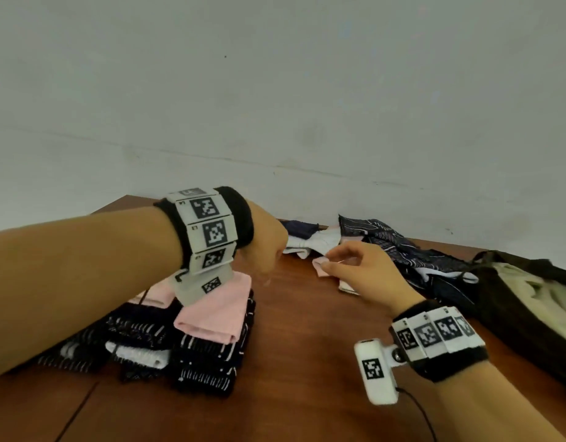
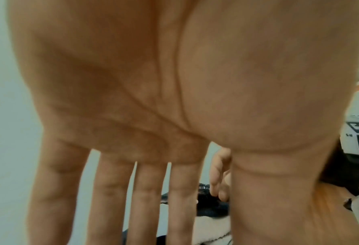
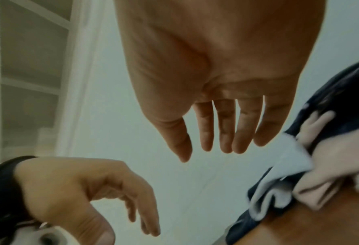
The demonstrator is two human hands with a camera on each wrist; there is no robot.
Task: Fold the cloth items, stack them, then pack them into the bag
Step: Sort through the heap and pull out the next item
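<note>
Left hand (image 1: 264, 242) is raised above the brown wooden table (image 1: 300, 330), fingers straight and slightly spread in the left wrist view, holding nothing. It sits above the gap between the folded stack and the loose pile.

Right hand (image 1: 358, 269) hovers over the loose pile at the table's far edge, fingers relaxed and loosely extended, thumb apart from them. In the head view its fingertips are at a small pale pink cloth (image 1: 321, 266); can't tell whether they touch it. No grip visible in the right wrist view.

Folded stack of dark navy white-striped cloths (image 1: 208, 355) sits near the table's left edge, with a folded pink cloth (image 1: 221, 307) on top and a white piece (image 1: 138, 354) tucked into its left side.

Unfolded pile runs along the far edge toward the right: white cloth (image 1: 320, 242), dark navy patterned cloth (image 1: 399, 247), more pink underneath.

Dark brown bag (image 1: 511, 301) lies open at the table's right edge, light beige lining showing, just beside the patterned cloth.

Both wrists carry black bands with white marker blocks (image 1: 208, 231).
</note>
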